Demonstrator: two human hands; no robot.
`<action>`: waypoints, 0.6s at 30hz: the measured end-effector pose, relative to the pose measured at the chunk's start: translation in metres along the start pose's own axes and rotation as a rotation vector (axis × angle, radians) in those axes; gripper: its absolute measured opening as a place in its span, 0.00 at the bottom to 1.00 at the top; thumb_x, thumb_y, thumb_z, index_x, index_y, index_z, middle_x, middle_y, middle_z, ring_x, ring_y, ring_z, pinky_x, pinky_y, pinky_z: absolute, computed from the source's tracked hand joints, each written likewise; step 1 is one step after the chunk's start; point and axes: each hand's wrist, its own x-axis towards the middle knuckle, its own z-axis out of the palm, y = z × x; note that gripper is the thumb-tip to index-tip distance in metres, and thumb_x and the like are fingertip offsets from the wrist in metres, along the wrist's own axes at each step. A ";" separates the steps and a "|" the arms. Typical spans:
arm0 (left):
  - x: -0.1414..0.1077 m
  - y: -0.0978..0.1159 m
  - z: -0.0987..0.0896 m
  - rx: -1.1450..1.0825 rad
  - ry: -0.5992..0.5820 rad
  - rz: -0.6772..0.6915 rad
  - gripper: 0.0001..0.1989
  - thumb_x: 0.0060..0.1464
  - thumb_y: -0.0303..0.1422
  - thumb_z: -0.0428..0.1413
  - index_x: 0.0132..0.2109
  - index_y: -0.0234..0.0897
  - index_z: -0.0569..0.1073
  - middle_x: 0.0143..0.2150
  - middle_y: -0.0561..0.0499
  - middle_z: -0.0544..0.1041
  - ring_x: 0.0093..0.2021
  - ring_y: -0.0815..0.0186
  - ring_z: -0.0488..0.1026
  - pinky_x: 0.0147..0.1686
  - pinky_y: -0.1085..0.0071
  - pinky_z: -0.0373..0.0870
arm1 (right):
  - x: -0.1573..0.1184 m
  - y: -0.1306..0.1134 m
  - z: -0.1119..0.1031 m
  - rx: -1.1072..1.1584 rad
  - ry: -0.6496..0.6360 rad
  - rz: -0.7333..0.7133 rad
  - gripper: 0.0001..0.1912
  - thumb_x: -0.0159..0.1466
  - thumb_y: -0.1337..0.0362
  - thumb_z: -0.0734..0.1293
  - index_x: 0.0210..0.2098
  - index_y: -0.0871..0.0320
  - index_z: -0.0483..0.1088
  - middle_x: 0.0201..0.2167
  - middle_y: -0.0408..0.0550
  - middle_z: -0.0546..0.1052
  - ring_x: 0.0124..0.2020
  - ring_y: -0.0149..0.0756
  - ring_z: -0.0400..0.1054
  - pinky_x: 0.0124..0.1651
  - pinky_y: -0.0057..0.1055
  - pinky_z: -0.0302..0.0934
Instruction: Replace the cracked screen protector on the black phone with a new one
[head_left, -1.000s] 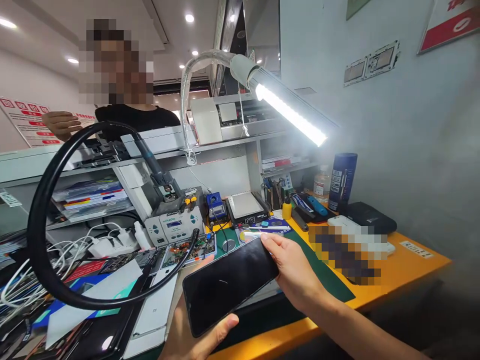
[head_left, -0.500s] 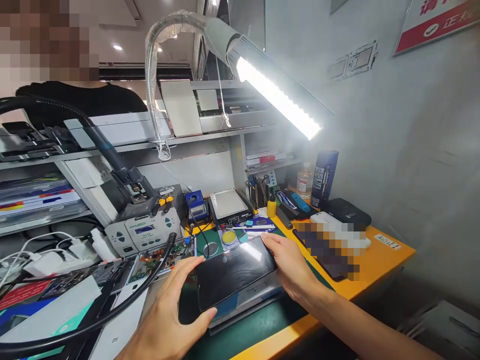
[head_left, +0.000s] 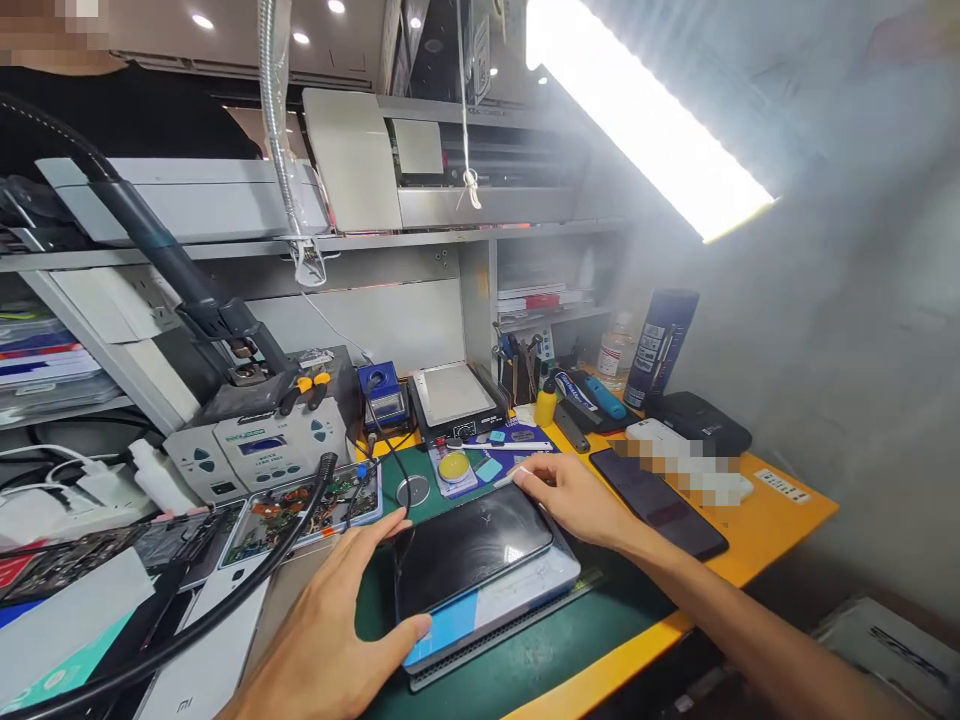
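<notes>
Two bare hands meet one phone. The left grip is spread wide in a C, fingertips by the phone's far left corner, thumb at the near edge; it clasps nothing. The right grip has its fingertips drawn together at the far right corner; I cannot tell whether they pinch the phone. The left hand reaches in from the bottom edge; the right arm slants in from the lower right, palm down.

The phone lies screen up on one box, itself on one grey slab over one green mat on the yellow worktop.

Behind the phone sits one yellow tin, then one hot plate with one blue unit to its left. To the right are a second phone, one black case, one blue can and two bottles: one yellow, one clear. To the left stand one grey station and one parts tray, crossed by one black hose. One lit lamp hangs above; one person in black is at upper left.
</notes>
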 end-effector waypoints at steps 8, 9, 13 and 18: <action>0.000 0.000 0.001 -0.027 -0.119 -0.062 0.32 0.54 0.41 0.59 0.66 0.51 0.64 0.63 0.54 0.75 0.62 0.56 0.73 0.52 0.63 0.79 | -0.006 0.007 -0.003 -0.090 -0.035 -0.040 0.14 0.69 0.55 0.66 0.39 0.57 0.80 0.41 0.47 0.83 0.44 0.45 0.76 0.48 0.34 0.64; 0.001 0.000 0.001 -0.029 -0.135 -0.062 0.31 0.55 0.41 0.58 0.65 0.51 0.64 0.64 0.54 0.75 0.63 0.57 0.73 0.54 0.63 0.78 | -0.006 0.007 -0.003 -0.095 -0.026 -0.047 0.14 0.69 0.55 0.66 0.39 0.57 0.80 0.42 0.47 0.83 0.45 0.45 0.76 0.49 0.35 0.64; 0.001 -0.006 0.003 -0.041 -0.118 -0.017 0.29 0.57 0.42 0.57 0.65 0.50 0.65 0.63 0.54 0.75 0.61 0.59 0.75 0.53 0.66 0.78 | -0.009 0.010 -0.004 -0.125 -0.022 -0.086 0.13 0.70 0.56 0.65 0.40 0.56 0.80 0.44 0.47 0.83 0.48 0.43 0.76 0.52 0.35 0.65; -0.002 -0.014 0.008 -0.045 -0.071 0.025 0.31 0.55 0.43 0.59 0.65 0.55 0.65 0.63 0.57 0.76 0.60 0.58 0.75 0.49 0.68 0.80 | -0.016 0.009 -0.011 -0.214 -0.030 -0.171 0.13 0.72 0.59 0.64 0.42 0.54 0.80 0.47 0.47 0.82 0.51 0.41 0.74 0.56 0.35 0.63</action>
